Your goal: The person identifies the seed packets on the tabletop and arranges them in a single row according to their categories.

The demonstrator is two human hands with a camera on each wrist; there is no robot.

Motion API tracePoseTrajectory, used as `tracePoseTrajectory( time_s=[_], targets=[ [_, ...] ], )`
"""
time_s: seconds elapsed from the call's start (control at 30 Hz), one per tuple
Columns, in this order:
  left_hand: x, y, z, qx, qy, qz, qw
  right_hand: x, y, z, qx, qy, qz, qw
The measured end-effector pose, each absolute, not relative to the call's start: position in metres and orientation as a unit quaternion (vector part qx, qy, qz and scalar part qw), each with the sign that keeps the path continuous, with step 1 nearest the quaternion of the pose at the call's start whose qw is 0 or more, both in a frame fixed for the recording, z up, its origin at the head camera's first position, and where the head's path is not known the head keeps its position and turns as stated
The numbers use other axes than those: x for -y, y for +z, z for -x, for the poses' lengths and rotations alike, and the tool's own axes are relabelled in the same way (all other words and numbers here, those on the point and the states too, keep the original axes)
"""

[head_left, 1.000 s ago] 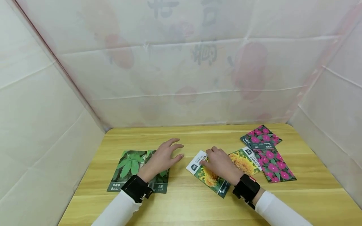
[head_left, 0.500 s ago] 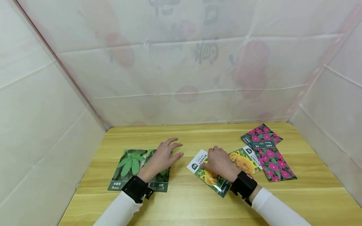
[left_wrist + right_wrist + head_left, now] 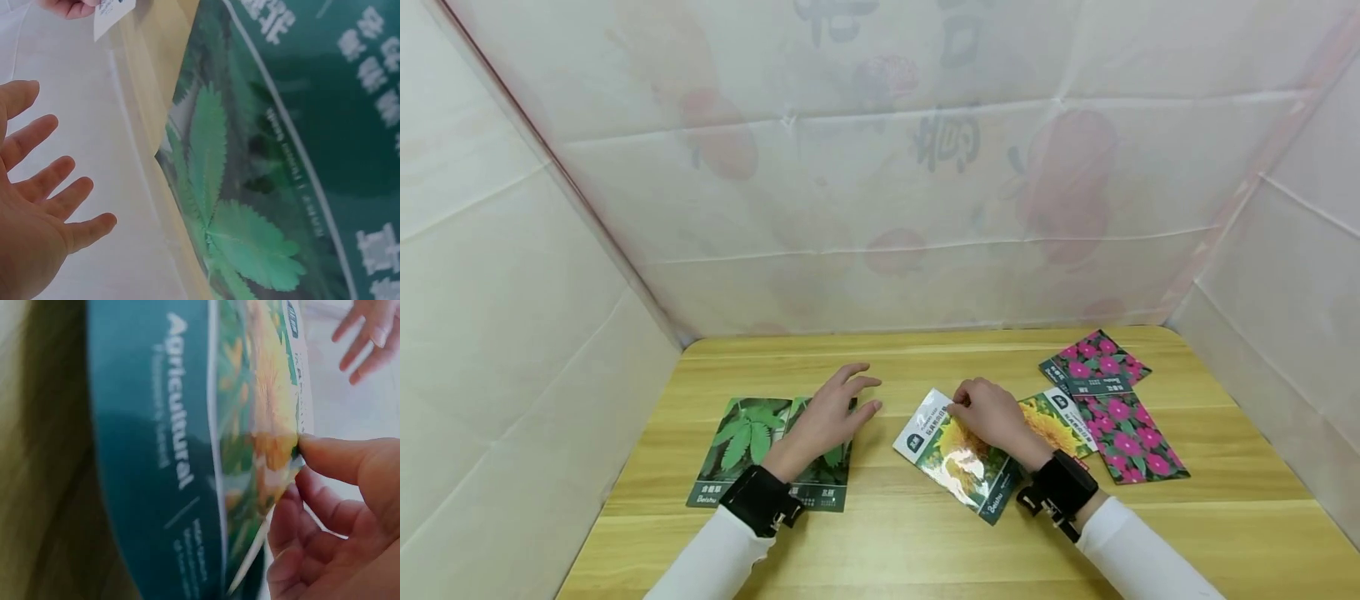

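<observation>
My right hand (image 3: 996, 414) pinches the right edge of a sunflower seed packet (image 3: 958, 467) between thumb and curled fingers. In the right wrist view the thumb (image 3: 340, 456) lies on the printed face of this packet (image 3: 187, 425), and the packet bows a little. A second sunflower packet (image 3: 1051, 423) lies partly behind the right hand. My left hand (image 3: 827, 417) hovers with spread, relaxed fingers over two green-leaf seed packets, and nothing is in it. The left leaf packet (image 3: 745, 442) shows mostly; the right one (image 3: 823, 479) is partly covered by the hand and wrist.
Two pink-flower packets overlap at the right: the upper one (image 3: 1093, 358) and the lower one (image 3: 1127, 433), which touches the second sunflower packet. All lie on a wooden table (image 3: 887, 550). Whitish sheets (image 3: 850, 192) wall in the back and both sides.
My right hand has gone from lying over the sunflower packet to pinching its right edge, which tilts up and catches the light. The left hand has hardly moved.
</observation>
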State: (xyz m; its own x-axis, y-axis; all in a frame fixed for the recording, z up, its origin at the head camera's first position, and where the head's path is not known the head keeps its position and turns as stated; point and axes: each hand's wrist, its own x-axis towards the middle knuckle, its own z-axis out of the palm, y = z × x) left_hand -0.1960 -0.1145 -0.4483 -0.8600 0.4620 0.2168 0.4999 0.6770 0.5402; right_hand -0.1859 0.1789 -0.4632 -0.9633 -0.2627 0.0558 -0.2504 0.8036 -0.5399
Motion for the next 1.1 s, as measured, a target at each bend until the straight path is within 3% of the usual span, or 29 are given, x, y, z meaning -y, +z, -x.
tracePoseTrajectory(
  time_s=[0.47,1.1],
  targets=[
    [0.114,-0.443,0.194,0.914,-0.314,0.258,0.02,-0.2,-0.452,0.2,-0.884,-0.436,0.145,0.084],
    [0.104,-0.451,0.192,0.901,-0.349,0.255,0.026,-0.197,-0.451,0.191,-0.839,-0.536,0.063,0.064]
  ],
)
